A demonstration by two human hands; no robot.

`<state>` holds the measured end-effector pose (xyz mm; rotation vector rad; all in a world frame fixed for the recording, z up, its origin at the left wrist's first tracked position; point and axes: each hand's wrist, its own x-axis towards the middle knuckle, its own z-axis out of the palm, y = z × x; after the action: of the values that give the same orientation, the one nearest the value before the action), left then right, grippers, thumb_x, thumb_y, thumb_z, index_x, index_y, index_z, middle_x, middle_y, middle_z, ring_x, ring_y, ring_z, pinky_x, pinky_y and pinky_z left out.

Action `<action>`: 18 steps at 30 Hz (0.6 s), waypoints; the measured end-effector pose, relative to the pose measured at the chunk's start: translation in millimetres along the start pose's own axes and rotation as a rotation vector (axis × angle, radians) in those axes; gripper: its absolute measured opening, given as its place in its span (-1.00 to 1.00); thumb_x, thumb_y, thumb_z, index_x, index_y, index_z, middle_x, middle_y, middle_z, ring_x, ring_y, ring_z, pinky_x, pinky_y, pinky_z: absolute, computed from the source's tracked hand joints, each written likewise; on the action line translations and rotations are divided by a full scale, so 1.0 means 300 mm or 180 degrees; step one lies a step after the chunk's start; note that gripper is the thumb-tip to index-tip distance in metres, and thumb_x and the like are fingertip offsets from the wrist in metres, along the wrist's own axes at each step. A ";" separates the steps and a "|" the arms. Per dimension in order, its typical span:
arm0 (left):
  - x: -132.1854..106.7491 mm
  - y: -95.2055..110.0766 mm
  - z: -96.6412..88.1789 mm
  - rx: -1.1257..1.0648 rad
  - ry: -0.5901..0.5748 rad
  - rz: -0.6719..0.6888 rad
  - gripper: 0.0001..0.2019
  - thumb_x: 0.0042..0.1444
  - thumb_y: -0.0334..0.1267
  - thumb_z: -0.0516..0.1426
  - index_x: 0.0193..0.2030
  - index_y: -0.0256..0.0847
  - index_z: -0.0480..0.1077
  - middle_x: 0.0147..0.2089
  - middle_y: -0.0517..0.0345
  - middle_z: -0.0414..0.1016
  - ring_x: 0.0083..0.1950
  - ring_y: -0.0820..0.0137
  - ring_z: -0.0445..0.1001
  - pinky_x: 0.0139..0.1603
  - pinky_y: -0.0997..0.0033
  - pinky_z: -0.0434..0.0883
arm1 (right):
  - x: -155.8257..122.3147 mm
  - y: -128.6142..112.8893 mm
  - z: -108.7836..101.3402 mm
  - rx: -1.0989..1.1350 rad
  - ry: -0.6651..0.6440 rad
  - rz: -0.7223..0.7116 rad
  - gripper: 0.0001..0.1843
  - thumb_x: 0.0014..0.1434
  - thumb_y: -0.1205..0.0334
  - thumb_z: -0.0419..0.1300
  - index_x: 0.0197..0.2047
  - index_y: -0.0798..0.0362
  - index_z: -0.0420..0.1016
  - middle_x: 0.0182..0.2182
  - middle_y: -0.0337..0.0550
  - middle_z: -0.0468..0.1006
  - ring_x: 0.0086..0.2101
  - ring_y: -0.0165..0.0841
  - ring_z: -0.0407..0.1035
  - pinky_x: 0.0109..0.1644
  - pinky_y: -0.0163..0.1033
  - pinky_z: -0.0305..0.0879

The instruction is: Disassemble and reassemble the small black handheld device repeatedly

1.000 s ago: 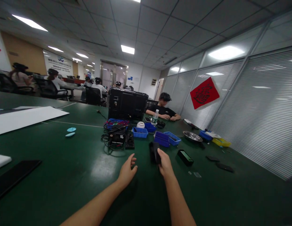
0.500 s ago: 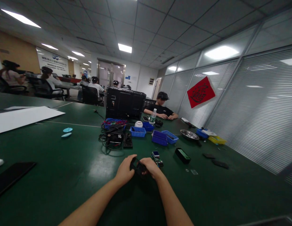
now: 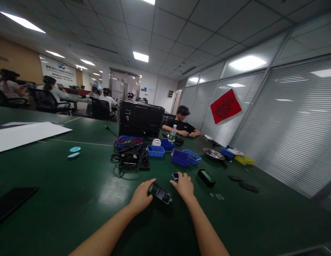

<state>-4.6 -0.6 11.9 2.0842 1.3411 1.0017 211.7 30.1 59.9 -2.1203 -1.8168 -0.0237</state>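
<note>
My left hand (image 3: 142, 195) is closed on the left end of a black plastic casing (image 3: 160, 193), holding it tilted above the table. The casing's hollow inside faces up, and a small tab with a hole sticks out at its right end. Just right of it, my right hand (image 3: 184, 185) has thumb and fingers around a small circuit board with a little screen (image 3: 175, 176). Most of that board is hidden beneath the hand. Farther right lies a black box-shaped case with a greenish window (image 3: 206, 177).
Blue bins (image 3: 155, 151), tangled cables and a black power unit (image 3: 129, 159) lie ahead. Behind them stands a large black panel (image 3: 141, 119). A metal bowl (image 3: 214, 154) and flat black pieces (image 3: 248, 187) are on the right. A person (image 3: 183, 122) sits across the table.
My right hand has let go of the black casing and moved right onto the circuit board. My left hand keeps the casing, which now shows its inside.
</note>
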 end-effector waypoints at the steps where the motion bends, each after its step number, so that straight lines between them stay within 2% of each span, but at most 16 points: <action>1: 0.000 0.002 -0.001 0.0013 -0.0005 -0.0003 -0.37 -0.20 -0.48 -0.02 0.12 -0.10 0.18 0.07 0.18 0.33 0.05 0.35 0.26 0.10 0.36 0.16 | 0.000 0.000 0.014 -0.0094 -0.0066 -0.0056 -0.42 -0.09 0.07 0.21 0.03 0.03 0.29 -0.08 0.07 0.33 -0.08 -0.06 0.21 -0.18 -0.13 0.19; 3: 0.000 0.008 -0.004 0.0055 -0.0036 -0.0024 -0.35 -0.21 -0.49 -0.01 0.12 -0.10 0.17 0.07 0.19 0.33 0.06 0.35 0.26 0.10 0.37 0.16 | 0.003 0.007 0.043 -0.0070 -0.0061 -0.0129 -0.40 -0.08 0.20 0.19 0.08 0.04 0.24 -0.06 0.05 0.32 -0.08 -0.12 0.23 -0.14 -0.17 0.18; 6: 0.000 0.018 -0.012 0.0111 -0.0090 -0.0059 -0.35 -0.21 -0.49 -0.01 0.14 -0.10 0.16 0.07 0.18 0.33 0.05 0.36 0.26 0.10 0.39 0.16 | 0.018 0.037 0.078 0.0495 0.0033 -0.0157 -0.45 -0.03 0.27 0.11 0.09 0.09 0.24 -0.08 0.00 0.36 -0.11 -0.24 0.28 -0.09 -0.26 0.17; 9: -0.001 0.021 -0.015 0.0123 -0.0101 -0.0046 -0.36 -0.19 -0.48 -0.02 0.14 -0.11 0.15 0.07 0.18 0.33 0.05 0.36 0.26 0.09 0.39 0.17 | 0.036 0.081 0.089 0.1270 -0.0197 -0.0035 -0.57 -0.01 0.18 0.09 -0.04 0.12 0.38 -0.24 -0.08 0.48 -0.23 -0.28 0.36 -0.17 -0.29 0.23; 11: -0.001 0.019 -0.014 0.0123 -0.0090 -0.0026 -0.36 -0.19 -0.48 -0.02 0.14 -0.10 0.15 0.07 0.18 0.33 0.05 0.36 0.26 0.09 0.40 0.16 | 0.045 0.112 0.086 0.1520 -0.0304 -0.0013 -0.62 0.01 0.09 0.07 -0.16 0.11 0.46 -0.33 -0.10 0.51 -0.30 -0.27 0.39 -0.24 -0.27 0.25; 14: -0.002 0.010 -0.008 0.0130 -0.0098 -0.0023 -0.35 -0.18 -0.47 -0.02 0.16 -0.09 0.12 0.06 0.18 0.33 0.05 0.37 0.26 0.09 0.40 0.16 | 0.053 0.144 0.072 0.1610 -0.0138 -0.0040 -0.61 0.03 0.03 0.04 -0.21 0.12 0.49 -0.29 -0.07 0.52 -0.28 -0.25 0.39 -0.21 -0.26 0.24; 18: -0.002 0.000 0.001 0.0148 -0.0102 -0.0184 -0.31 -0.14 -0.43 -0.01 0.22 -0.10 0.01 0.05 0.15 0.33 0.06 0.38 0.26 0.10 0.40 0.15 | 0.048 0.146 0.056 0.1686 0.0021 0.0096 -0.56 0.06 0.00 0.01 -0.14 0.15 0.44 -0.24 -0.02 0.50 -0.24 -0.26 0.38 -0.18 -0.26 0.24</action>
<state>-4.5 -1.1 11.5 2.0740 1.4129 0.9179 252.8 43.3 36.6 -1.7627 -1.5653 0.4110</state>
